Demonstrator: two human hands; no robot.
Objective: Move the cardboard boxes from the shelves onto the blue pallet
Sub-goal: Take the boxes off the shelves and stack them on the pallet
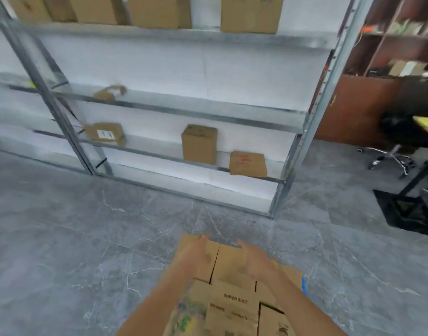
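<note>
Grey marbled floor (62,238) fills the lower half of the view, and a metal rack (183,112) stands against a white wall from 9 to 1 o'clock. At 9 o'clock, on a lower shelf, sits a labelled box (103,133), slightly tilted. At its 12 o'clock, one shelf up, lies a cardboard scrap (110,92). The top shelf at 12 o'clock carries a row of boxes (159,10), cut off by the frame edge. An upright box (199,144) stands on a lower shelf near frame centre. A flat box (248,163) with red writing lies just beside it at its 4 o'clock. At 6 o'clock a stack (232,301) of boxes sits close below the camera. The left hand (196,253) is over the far top of the stack at its 11 o'clock, fingers extended and gripping nothing. The right hand (254,260) is over the same top at 1 o'clock, fingers likewise extended and loose, gripping nothing. Motion blur hides whether either palm touches the cardboard. The pallet (304,286) shows only as a blue sliver at the stack's 3 o'clock edge. A brown cabinet (353,105) stands at 2 o'clock, right of the rack. An office chair (389,156) stands on the floor at 3 o'clock.
</note>
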